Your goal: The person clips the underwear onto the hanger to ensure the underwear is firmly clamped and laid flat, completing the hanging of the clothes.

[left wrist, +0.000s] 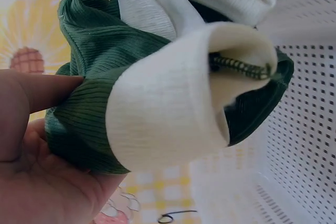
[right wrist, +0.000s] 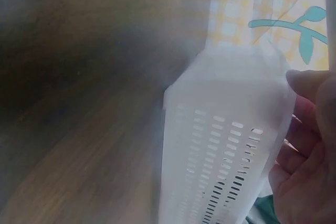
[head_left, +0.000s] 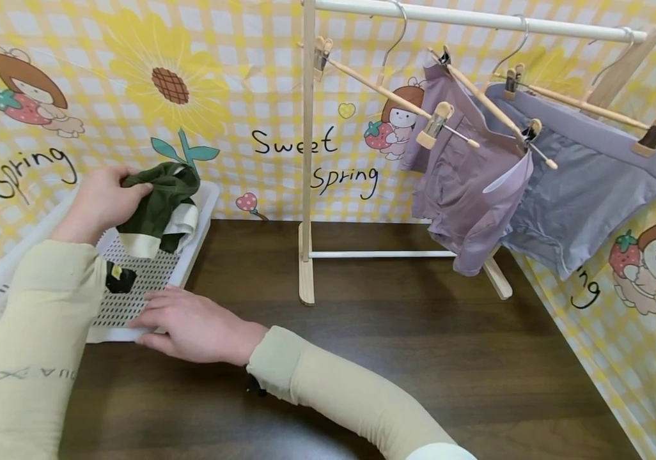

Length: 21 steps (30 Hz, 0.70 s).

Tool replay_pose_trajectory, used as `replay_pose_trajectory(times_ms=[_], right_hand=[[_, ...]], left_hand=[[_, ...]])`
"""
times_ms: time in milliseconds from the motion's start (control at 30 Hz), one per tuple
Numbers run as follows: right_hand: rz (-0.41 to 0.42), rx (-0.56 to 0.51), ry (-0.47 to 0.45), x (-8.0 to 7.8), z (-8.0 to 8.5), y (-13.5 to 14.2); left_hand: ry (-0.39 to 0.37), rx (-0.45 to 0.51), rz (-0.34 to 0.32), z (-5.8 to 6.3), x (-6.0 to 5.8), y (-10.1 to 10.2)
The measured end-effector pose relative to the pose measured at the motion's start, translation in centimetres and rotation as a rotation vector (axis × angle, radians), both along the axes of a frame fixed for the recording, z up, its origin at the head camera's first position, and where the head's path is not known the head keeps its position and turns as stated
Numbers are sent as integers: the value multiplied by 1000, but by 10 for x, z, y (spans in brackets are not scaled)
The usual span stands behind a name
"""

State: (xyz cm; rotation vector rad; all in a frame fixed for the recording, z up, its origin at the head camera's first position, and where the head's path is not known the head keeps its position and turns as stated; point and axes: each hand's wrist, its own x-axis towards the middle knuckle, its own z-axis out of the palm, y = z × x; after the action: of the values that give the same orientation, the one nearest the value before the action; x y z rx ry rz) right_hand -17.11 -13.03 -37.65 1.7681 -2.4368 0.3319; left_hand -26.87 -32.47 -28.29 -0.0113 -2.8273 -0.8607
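My left hand (head_left: 106, 198) pinches a dark green ribbed garment (head_left: 158, 195) with wide white cuffs, bunched and held over the white plastic basket (head_left: 208, 207). In the left wrist view, thumb and fingers grip the green cloth (left wrist: 100, 51), and a white cuff (left wrist: 157, 103) gapes open toward the camera, its inner seam showing. At the basket's near right corner, my right hand (head_left: 201, 326) holds the rim, thumb on one side and fingers on the other, as the right wrist view shows at the basket wall (right wrist: 226, 98).
A wooden rack (head_left: 307, 160) stands on the dark table (head_left: 374, 358). From its white bar hang clip hangers: one bare hanger (head_left: 385, 92), one with a mauve garment (head_left: 466, 185), one with grey shorts (head_left: 575, 172). Yellow checked cloth (head_left: 247, 76) covers the walls.
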Motion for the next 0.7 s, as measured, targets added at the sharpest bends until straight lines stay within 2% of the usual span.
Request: replay_pose_trajectory(times_ms=[133, 267, 467, 700], right_hand=[[-53, -124, -85, -5, 0, 12], [-125, -257, -148, -17, -1, 31], [-293, -408, -203, -37, -4, 63], [-485, -581, -278, -51, -6, 89]], left_hand=[[26, -3, -5, 10, 4, 7], [42, 25, -4, 18, 10, 16], [81, 124, -31, 23, 20, 35], [112, 166, -76, 27, 30, 52]])
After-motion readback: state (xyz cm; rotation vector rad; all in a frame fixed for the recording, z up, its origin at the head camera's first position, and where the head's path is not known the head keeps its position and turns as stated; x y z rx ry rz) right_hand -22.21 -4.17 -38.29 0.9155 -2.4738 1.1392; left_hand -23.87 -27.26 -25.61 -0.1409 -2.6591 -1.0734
